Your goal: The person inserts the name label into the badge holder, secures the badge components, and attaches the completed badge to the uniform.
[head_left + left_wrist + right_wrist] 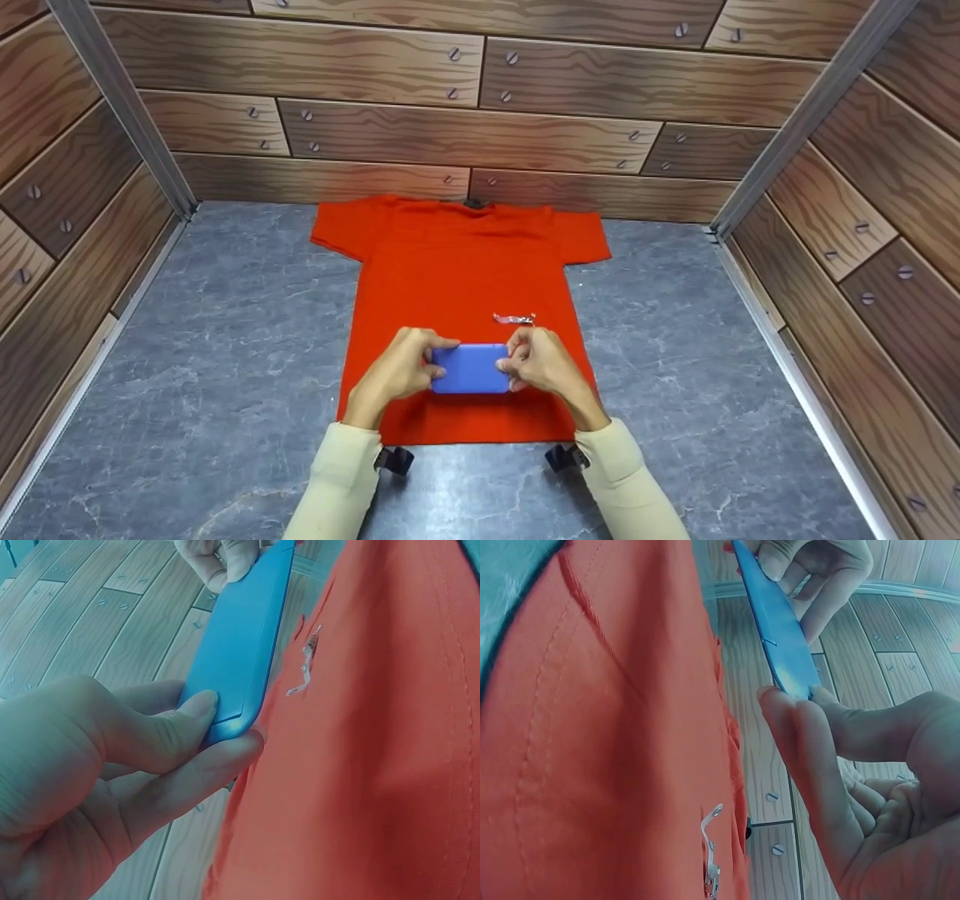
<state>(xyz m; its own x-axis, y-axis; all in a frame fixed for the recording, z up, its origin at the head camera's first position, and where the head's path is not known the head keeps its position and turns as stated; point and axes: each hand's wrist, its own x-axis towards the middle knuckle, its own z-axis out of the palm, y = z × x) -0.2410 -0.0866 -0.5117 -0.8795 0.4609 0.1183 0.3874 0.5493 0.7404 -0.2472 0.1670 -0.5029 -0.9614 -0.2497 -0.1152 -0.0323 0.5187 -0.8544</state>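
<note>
A flat blue rectangular case with rounded corners is held above the lower part of a red T-shirt. My left hand pinches its left end; in the left wrist view the thumb lies on the face and a finger supports the edge. At the other end, my right hand pinches the case between thumb and fingers, as the right wrist view also shows. A small shiny metal piece lies on the shirt just beyond the right hand; its kind is unclear.
The shirt lies spread on a grey marbled surface, collar toward the back wall. Wood-plank-patterned walls stand at the back and both sides, with grey metal posts at the corners.
</note>
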